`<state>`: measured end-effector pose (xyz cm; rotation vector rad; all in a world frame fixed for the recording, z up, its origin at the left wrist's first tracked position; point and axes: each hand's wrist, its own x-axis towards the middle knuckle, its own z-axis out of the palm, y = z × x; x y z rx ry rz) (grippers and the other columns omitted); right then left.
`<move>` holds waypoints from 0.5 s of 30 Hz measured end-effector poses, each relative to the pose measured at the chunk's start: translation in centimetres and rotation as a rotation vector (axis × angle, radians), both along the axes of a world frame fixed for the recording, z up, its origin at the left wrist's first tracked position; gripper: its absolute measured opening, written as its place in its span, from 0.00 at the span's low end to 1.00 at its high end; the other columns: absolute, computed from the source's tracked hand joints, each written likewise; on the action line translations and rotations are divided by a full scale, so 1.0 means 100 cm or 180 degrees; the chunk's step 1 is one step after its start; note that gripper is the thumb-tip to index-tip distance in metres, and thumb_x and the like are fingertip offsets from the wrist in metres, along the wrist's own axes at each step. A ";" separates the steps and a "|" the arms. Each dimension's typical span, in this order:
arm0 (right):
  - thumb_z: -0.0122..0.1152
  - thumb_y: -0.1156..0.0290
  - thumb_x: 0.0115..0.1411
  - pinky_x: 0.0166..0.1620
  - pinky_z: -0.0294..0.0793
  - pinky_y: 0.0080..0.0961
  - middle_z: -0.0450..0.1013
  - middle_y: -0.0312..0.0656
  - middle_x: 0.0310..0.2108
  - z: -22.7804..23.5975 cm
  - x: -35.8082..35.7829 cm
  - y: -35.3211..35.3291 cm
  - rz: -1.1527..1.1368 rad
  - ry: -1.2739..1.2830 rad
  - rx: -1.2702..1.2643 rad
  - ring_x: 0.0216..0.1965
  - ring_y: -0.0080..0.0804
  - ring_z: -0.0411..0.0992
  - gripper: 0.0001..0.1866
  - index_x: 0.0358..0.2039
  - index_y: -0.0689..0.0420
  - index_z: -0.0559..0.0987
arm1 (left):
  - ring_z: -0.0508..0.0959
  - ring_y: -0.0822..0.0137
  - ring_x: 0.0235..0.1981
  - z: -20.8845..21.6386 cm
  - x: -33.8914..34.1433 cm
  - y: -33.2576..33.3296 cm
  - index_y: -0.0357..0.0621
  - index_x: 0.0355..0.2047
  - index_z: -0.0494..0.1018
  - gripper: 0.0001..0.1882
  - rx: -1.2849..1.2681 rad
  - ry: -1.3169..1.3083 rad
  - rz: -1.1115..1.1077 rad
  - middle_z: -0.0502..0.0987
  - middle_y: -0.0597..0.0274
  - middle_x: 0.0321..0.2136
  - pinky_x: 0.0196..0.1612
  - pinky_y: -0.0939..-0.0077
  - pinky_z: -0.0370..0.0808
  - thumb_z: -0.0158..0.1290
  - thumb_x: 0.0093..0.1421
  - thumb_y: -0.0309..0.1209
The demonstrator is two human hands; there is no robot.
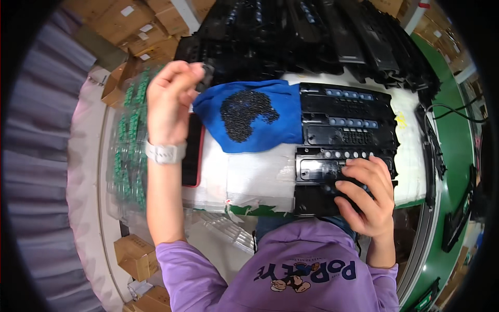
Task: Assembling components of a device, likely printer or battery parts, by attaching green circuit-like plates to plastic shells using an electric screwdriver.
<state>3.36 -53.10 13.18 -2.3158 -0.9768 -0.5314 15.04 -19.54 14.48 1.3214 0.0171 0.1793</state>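
My left hand is raised beside the top left of a blue cloth, its fingers pinched together. Something small and dark shows at the fingertips against the black parts behind, too unclear to name. A pile of tiny black pieces lies on the cloth. My right hand rests with fingers apart over the nearest black plastic panels, partly hiding them. Farther back, two similar panels lie in the same column, each with a row of bluish round buttons.
Many black plastic housings are heaped along the table's far side. Clear trays with green parts stand at the left, next to a red-edged dark phone-like slab. Black cables hang at the right. Cardboard boxes stack behind.
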 end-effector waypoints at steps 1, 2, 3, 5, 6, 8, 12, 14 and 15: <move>0.67 0.75 0.34 0.46 0.67 0.44 0.72 0.45 0.35 0.003 0.002 0.005 0.0142 -0.0011 0.0086 0.38 0.44 0.73 0.17 0.30 0.59 0.78 | 0.76 0.71 0.31 0.004 -0.013 -0.009 0.45 0.26 0.69 0.06 -0.0050 0.0049 -0.0056 0.76 0.64 0.30 0.32 0.82 0.69 0.54 0.53 0.20; 0.67 0.75 0.34 0.45 0.68 0.43 0.72 0.45 0.35 0.006 0.005 0.010 0.0277 -0.0019 0.0177 0.38 0.44 0.73 0.18 0.31 0.59 0.78 | 0.75 0.74 0.31 0.007 -0.023 -0.015 0.45 0.26 0.70 0.06 -0.0047 -0.0029 -0.0179 0.77 0.62 0.31 0.32 0.84 0.69 0.54 0.52 0.19; 0.67 0.76 0.34 0.45 0.68 0.42 0.72 0.45 0.35 0.009 0.007 0.015 0.0397 -0.0026 0.0260 0.38 0.44 0.73 0.18 0.32 0.59 0.78 | 0.75 0.77 0.30 0.009 -0.032 -0.020 0.44 0.27 0.70 0.07 -0.0049 -0.0104 -0.0318 0.78 0.60 0.31 0.32 0.86 0.69 0.55 0.51 0.17; 0.67 0.76 0.35 0.45 0.68 0.42 0.72 0.46 0.35 0.011 0.014 0.023 0.0554 -0.0016 0.0487 0.38 0.45 0.73 0.19 0.33 0.60 0.78 | 0.75 0.75 0.31 0.022 -0.050 -0.038 0.43 0.26 0.69 0.08 -0.0058 -0.0195 -0.0607 0.77 0.61 0.31 0.36 0.84 0.70 0.55 0.50 0.17; 0.67 0.76 0.35 0.45 0.69 0.42 0.72 0.47 0.35 0.012 0.017 0.026 0.0691 0.0020 0.0702 0.38 0.45 0.73 0.20 0.35 0.60 0.78 | 0.75 0.74 0.32 0.022 -0.054 -0.045 0.42 0.25 0.69 0.08 -0.0021 -0.0141 -0.0689 0.77 0.61 0.30 0.40 0.81 0.71 0.55 0.50 0.16; 0.67 0.76 0.36 0.47 0.68 0.42 0.71 0.48 0.38 0.016 0.023 0.030 0.0554 0.0053 0.0812 0.41 0.47 0.72 0.23 0.38 0.61 0.77 | 0.75 0.75 0.33 0.028 -0.062 -0.059 0.41 0.25 0.68 0.09 0.0126 -0.0075 -0.0978 0.77 0.60 0.30 0.39 0.82 0.72 0.56 0.49 0.15; 0.67 0.75 0.39 0.57 0.62 0.38 0.68 0.50 0.49 0.024 0.049 0.028 0.0842 0.0685 0.1100 0.54 0.48 0.63 0.34 0.51 0.61 0.69 | 0.74 0.76 0.33 0.043 -0.078 -0.095 0.39 0.24 0.67 0.09 0.0460 0.0126 -0.1829 0.75 0.59 0.30 0.40 0.82 0.72 0.56 0.48 0.14; 0.68 0.75 0.41 0.51 0.68 0.31 0.73 0.46 0.43 0.017 0.061 0.016 0.1144 0.1443 0.1261 0.46 0.38 0.70 0.27 0.45 0.60 0.74 | 0.74 0.75 0.33 0.038 -0.080 -0.109 0.38 0.23 0.67 0.08 0.0958 -0.0260 -0.1893 0.74 0.60 0.29 0.40 0.81 0.72 0.53 0.48 0.14; 0.67 0.76 0.42 0.48 0.70 0.28 0.75 0.44 0.40 0.017 0.064 0.004 0.1303 0.2009 0.1135 0.42 0.34 0.72 0.23 0.42 0.60 0.76 | 0.74 0.74 0.33 0.033 -0.079 -0.116 0.38 0.23 0.67 0.07 0.1154 -0.0542 -0.1870 0.74 0.60 0.29 0.40 0.80 0.73 0.52 0.48 0.14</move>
